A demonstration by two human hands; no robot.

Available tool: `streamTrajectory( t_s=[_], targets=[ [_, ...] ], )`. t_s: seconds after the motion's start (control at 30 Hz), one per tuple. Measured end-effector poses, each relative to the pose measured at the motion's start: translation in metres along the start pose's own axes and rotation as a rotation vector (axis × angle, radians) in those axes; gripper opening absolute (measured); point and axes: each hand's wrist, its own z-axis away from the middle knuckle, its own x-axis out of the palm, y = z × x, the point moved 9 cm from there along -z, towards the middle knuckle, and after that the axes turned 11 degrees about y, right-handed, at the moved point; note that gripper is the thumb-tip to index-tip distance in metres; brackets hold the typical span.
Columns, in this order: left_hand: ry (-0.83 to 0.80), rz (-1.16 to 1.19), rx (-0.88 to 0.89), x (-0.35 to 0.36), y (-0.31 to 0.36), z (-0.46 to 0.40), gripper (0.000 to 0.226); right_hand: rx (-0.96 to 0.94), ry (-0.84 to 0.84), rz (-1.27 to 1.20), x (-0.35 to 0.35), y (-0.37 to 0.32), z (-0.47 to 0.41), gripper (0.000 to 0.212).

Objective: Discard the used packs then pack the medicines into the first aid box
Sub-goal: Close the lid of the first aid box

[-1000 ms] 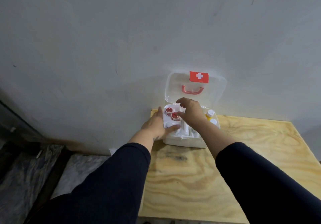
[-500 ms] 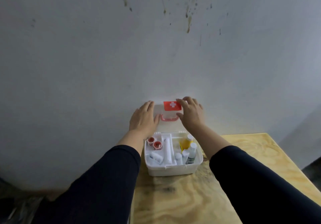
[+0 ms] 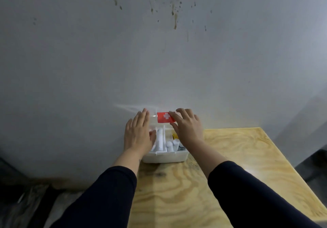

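Observation:
The white first aid box (image 3: 164, 157) stands at the table's back left corner, against the wall. Its clear lid with a red cross label (image 3: 165, 117) is tilted forward, partly lowered over the box. My left hand (image 3: 137, 135) lies flat on the lid's left side. My right hand (image 3: 188, 128) holds the lid's right side, fingers on top and thumb at its edge. Through the gap I see a white tube (image 3: 160, 142), small white bottles (image 3: 170, 145) and a yellow item (image 3: 175, 136) inside the compartments. My hands hide the rest of the contents.
The plywood table (image 3: 238, 157) stretches right and toward me. A grey stained wall (image 3: 159, 59) rises directly behind the box. Dark floor and clutter (image 3: 26, 201) lie past the table's left edge.
Both hands left the box's contents, rose to the upright lid and took hold of it. The lid has tipped forward and down over the box. The camera view has tilted upward.

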Motion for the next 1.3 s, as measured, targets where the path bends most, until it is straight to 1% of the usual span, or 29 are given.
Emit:
streamTrajectory(
  t_s=[0.07,0.27,0.37,0.43,0.53,0.63,0.73,0.8,0.87,0.93,1.0,1.07,1.1,1.2,1.3],
  targets=[
    [-0.027,-0.019,-0.014,0.008,0.002,0.018,0.075,-0.004,0.021,-0.002,-0.002,-0.003,0.016,0.039],
    [-0.039,-0.057,-0.029,0.030,0.004,0.060,0.083,-0.009,0.074,-0.008,0.000,-0.008,0.062,0.037],
    [-0.082,-0.068,-0.039,0.045,0.003,0.077,0.090,0.005,0.069,-0.012,0.007,-0.009,0.081,0.035],
    [-0.110,-0.075,-0.044,0.054,0.003,0.086,0.090,0.019,0.052,-0.015,0.013,-0.009,0.090,0.034],
    [-0.159,-0.070,-0.057,0.065,0.004,0.094,0.089,0.019,-0.004,-0.003,0.024,-0.011,0.102,0.034],
    [-0.199,-0.064,-0.053,0.073,0.003,0.098,0.090,0.010,-0.099,-0.018,0.037,-0.014,0.109,0.040],
    [-0.183,-0.078,-0.048,0.071,0.003,0.096,0.089,0.017,-0.168,-0.019,0.044,-0.015,0.111,0.045],
    [-0.149,-0.078,-0.059,0.064,0.003,0.090,0.086,0.009,-0.168,-0.046,0.041,-0.015,0.109,0.043],
    [-0.118,-0.086,-0.038,0.058,0.004,0.078,0.082,0.002,-0.132,-0.068,0.037,-0.014,0.102,0.042],
    [-0.094,-0.075,0.004,0.055,0.007,0.063,0.078,-0.007,-0.131,-0.061,0.039,-0.012,0.092,0.048],
    [-0.089,-0.049,0.037,0.057,0.008,0.047,0.075,-0.010,-0.255,-0.081,0.054,-0.012,0.085,0.061],
    [-0.129,-0.042,0.081,0.066,0.008,0.032,0.075,-0.001,-0.407,-0.075,0.075,-0.010,0.085,0.069],
    [-0.164,-0.048,0.106,0.073,0.009,0.027,0.076,-0.004,-0.432,-0.062,0.081,-0.010,0.085,0.070],
    [-0.218,-0.078,0.140,0.088,0.008,0.013,0.079,-0.022,-0.429,-0.065,0.094,-0.006,0.078,0.073],
    [-0.178,-0.119,0.132,0.095,0.009,0.005,0.078,-0.066,-0.440,-0.065,0.104,0.003,0.066,0.075]
  ],
)
